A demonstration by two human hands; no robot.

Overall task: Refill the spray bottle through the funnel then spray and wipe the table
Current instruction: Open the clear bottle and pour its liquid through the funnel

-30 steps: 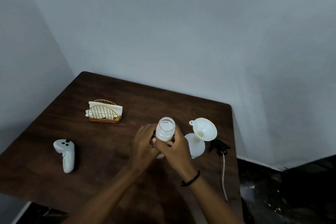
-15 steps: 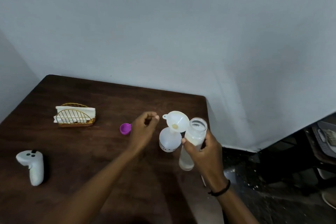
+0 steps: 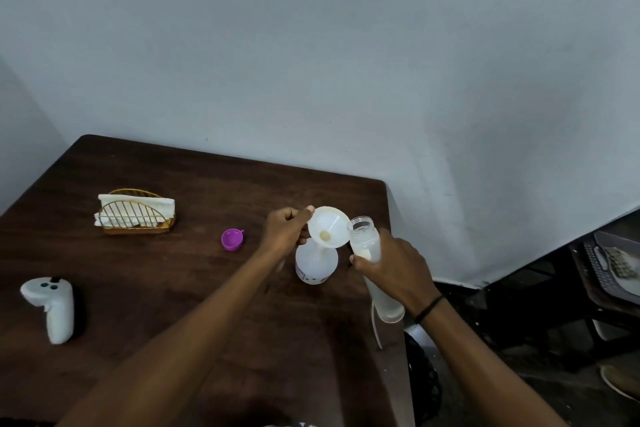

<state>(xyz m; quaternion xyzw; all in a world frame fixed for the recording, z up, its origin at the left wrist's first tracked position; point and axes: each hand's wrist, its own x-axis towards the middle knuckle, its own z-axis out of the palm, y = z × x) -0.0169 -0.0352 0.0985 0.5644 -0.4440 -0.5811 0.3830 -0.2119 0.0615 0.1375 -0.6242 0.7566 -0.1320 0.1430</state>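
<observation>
A white spray bottle [image 3: 316, 263] stands on the dark wooden table [image 3: 173, 288] near its right edge, with a white funnel [image 3: 329, 226] set in its neck. My left hand [image 3: 285, 230] pinches the funnel's left rim. My right hand [image 3: 391, 267] grips a clear refill bottle [image 3: 365, 243], open at the top and tilted so its mouth is beside the funnel's right rim. Whitish liquid shows inside it. Its purple cap [image 3: 232, 239] lies on the table to the left.
A gold wire holder with white napkins [image 3: 135, 213] sits at the back left. A white handheld controller [image 3: 52, 305] lies near the left edge. The sprayer's tube [image 3: 375, 326] hangs by the table's right edge. Grey walls stand close behind.
The purple cap came off and lies on the table. My left hand moved onto the funnel's rim. My right hand carried the refill bottle to the funnel and tilted it.
</observation>
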